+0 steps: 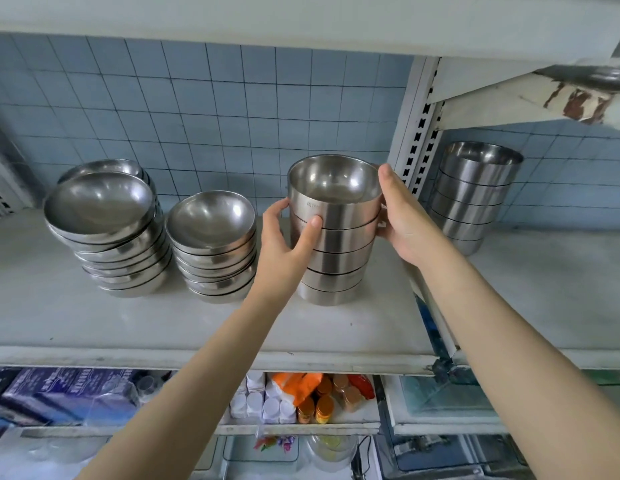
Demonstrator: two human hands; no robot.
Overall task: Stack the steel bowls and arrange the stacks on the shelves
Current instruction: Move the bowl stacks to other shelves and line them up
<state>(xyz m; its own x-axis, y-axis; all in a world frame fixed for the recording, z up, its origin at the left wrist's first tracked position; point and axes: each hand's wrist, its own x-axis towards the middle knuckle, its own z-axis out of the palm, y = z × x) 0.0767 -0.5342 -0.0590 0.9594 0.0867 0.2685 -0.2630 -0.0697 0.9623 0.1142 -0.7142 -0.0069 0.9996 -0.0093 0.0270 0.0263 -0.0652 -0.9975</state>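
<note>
Stack of straight-sided brushed-steel bowls [331, 244] stands midway along the white shelf [197, 323], just left of the perforated white upright [417, 126]. Base looks down on the shelf. 5 bands showing. Left grip [284, 240] wraps the left wall, thumb across the front near the top seam. Right grip [400, 220] clamps the opposite wall. Both are closed on the stack.

Handling guess: rigid, polished, slippery, decent weight nested. Held this high, the top bowls could lift off alone, so take it low or under the base.

Shallow round steel bowl stacks [211, 244] stand to the left, and 1 matching tall stack [474, 202] in the right bay.
</note>
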